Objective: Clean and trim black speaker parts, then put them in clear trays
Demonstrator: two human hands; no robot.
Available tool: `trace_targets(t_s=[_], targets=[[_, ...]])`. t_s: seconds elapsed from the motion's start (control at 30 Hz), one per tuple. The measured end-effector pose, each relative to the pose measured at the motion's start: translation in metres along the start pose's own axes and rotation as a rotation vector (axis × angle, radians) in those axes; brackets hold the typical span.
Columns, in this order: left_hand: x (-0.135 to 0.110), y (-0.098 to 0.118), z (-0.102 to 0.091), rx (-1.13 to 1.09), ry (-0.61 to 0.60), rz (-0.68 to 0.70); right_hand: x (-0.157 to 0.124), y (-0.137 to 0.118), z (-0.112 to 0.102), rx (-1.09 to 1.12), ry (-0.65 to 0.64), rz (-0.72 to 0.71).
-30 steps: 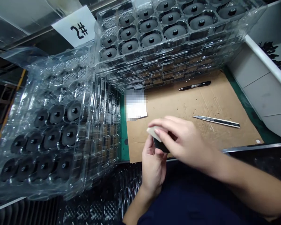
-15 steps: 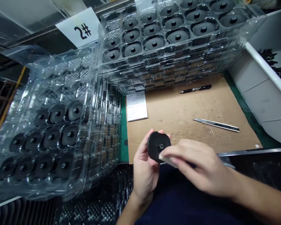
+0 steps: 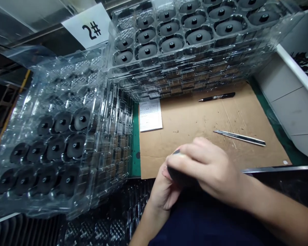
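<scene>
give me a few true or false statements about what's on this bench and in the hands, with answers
The left hand supports a black disc from below: true.
The right hand holds the utility knife: false, the knife lies on the cardboard sheet.
A black pen lies on the cardboard close to the clear plastic trays: true.
The printed paper sheet lies on top of the trays: false, it lies on the cardboard.
</scene>
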State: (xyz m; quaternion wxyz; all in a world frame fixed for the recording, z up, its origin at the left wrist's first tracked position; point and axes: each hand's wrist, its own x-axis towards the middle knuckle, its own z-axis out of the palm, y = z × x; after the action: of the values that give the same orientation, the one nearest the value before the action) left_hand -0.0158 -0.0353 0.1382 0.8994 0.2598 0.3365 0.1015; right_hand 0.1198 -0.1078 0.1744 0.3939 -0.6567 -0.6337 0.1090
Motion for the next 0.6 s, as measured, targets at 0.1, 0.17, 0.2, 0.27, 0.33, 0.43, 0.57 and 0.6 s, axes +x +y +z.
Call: trace_targets(t_s=[0.1,0.17,0.2,0.27,0.33,0.43,0.57,0.6], targets=[[-0.001,-0.001,-0.002,-0.069,-0.095,-0.014,0.002,0.013,-0.005,0.146,-0.038,-0.036],[-0.003,0.001,-0.004,-0.117,-0.155,-0.038,-0.001,0.029,-0.008,0.135,-0.010,0.146],[-0.004,0.002,-0.006,-0.137,-0.180,-0.055,-0.006,0.038,-0.006,0.100,-0.009,0.259],[-0.005,0.004,-0.008,-0.185,-0.234,-0.086,-0.021,0.052,0.004,0.040,-0.062,0.437],[-0.005,0.005,-0.010,-0.224,-0.257,-0.089,-0.042,0.060,0.024,0.052,-0.154,0.499],[-0.004,0.004,-0.012,-0.246,-0.253,-0.088,-0.070,0.065,0.052,0.112,-0.207,0.493],[-0.005,0.003,-0.013,-0.243,-0.274,-0.094,-0.069,0.058,0.041,0.098,-0.119,0.553],[-0.005,0.003,-0.012,-0.231,-0.277,-0.097,-0.061,0.052,0.029,0.075,-0.057,0.563]])
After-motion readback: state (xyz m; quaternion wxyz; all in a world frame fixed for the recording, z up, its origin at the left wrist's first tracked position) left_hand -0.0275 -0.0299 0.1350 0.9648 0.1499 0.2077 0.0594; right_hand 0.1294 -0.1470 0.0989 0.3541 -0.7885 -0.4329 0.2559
